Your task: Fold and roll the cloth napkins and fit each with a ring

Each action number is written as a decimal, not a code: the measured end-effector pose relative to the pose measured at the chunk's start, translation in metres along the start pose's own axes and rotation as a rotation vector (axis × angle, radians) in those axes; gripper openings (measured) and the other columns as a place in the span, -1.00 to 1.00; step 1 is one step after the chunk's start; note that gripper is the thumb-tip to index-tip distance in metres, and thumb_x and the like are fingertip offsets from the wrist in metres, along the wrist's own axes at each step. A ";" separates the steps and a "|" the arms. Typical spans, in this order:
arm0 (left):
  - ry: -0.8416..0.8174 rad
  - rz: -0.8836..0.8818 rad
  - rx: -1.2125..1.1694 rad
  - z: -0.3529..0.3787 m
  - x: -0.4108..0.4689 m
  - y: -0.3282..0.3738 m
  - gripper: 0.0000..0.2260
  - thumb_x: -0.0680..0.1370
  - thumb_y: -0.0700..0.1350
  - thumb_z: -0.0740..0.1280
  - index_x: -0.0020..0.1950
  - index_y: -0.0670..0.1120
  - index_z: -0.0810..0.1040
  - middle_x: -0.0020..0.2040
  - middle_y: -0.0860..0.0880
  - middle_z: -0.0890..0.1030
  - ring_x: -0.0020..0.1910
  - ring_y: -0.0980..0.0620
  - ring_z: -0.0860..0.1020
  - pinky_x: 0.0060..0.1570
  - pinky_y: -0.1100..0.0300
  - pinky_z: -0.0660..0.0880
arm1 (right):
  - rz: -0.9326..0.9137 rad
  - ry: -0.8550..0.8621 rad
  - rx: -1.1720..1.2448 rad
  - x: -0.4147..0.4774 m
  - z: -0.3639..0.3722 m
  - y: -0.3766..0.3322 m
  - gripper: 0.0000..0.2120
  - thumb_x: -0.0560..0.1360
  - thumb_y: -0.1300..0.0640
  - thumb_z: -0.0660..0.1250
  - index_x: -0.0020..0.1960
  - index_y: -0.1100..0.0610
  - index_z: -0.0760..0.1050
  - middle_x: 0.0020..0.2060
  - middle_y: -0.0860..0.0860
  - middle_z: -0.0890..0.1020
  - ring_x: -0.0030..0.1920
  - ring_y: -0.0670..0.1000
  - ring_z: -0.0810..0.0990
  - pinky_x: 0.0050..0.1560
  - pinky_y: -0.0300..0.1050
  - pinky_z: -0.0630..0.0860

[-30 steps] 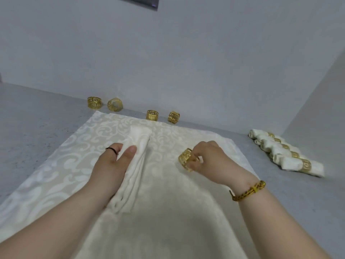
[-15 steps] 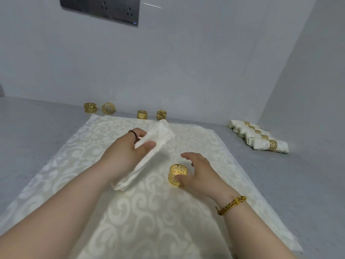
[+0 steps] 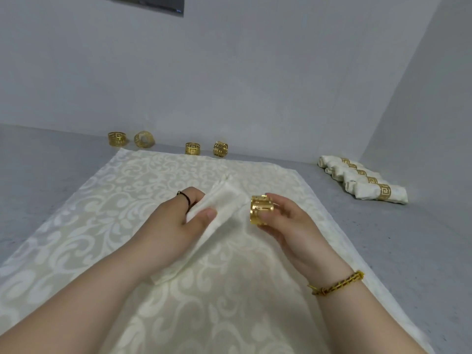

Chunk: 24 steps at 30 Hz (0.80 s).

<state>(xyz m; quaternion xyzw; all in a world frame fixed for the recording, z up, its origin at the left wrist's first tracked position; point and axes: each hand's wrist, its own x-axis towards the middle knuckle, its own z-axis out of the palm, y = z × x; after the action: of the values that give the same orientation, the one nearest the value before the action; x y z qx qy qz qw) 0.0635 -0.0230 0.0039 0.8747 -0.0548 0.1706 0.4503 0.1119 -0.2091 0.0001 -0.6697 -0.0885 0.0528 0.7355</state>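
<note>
The left hand (image 3: 178, 221) grips a rolled cream cloth napkin (image 3: 227, 200), thumb on top, slanted over the pale damask-patterned tablecloth (image 3: 102, 213). The right hand (image 3: 288, 226) pinches a gold openwork metal ring (image 3: 260, 210) just beside the napkin's far end, not yet on it. Four loose gold rings (image 3: 193, 148) stand by the wall, and finished ringed napkins (image 3: 367, 191) lie far right.

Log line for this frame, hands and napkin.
left hand: grips rolled napkin | right hand: holds gold ring beside napkin end | ring: not yet on
</note>
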 end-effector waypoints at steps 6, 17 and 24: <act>0.075 -0.043 -0.195 0.002 0.003 0.000 -0.79 0.52 -0.08 0.27 -0.08 0.26 0.36 -0.14 -0.01 0.63 -0.24 0.11 0.56 -0.36 0.37 0.38 | 0.051 -0.163 0.426 0.002 0.003 0.006 -0.05 -0.20 0.02 0.66 0.14 0.20 0.44 -0.14 0.06 0.68 -0.14 -0.02 0.66 -0.17 -0.20 0.59; 0.019 0.049 -0.142 0.007 -0.001 0.000 -0.66 0.49 -0.08 0.31 -0.08 0.42 0.34 -0.18 0.04 0.59 -0.18 0.17 0.53 -0.29 0.54 0.35 | -0.093 -0.131 0.387 -0.008 0.017 0.011 -0.19 -0.15 -0.08 0.64 -0.03 0.22 0.39 -0.22 0.05 0.68 -0.17 -0.05 0.66 -0.13 -0.25 0.58; -0.063 0.116 -0.142 0.010 -0.001 -0.002 -0.69 0.43 0.03 0.26 -0.25 0.53 0.40 -0.15 0.58 0.46 -0.05 0.50 0.44 -0.19 0.66 0.29 | -0.156 -0.111 0.086 -0.010 0.013 0.010 -0.60 0.19 0.08 0.55 -0.06 0.11 0.48 -0.16 -0.04 0.67 -0.12 -0.13 0.64 -0.02 -0.26 0.55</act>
<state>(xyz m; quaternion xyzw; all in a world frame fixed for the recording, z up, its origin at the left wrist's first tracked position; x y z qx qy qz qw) 0.0659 -0.0298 -0.0031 0.8408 -0.1316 0.1644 0.4988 0.0999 -0.1974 -0.0092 -0.6246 -0.1785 0.0362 0.7594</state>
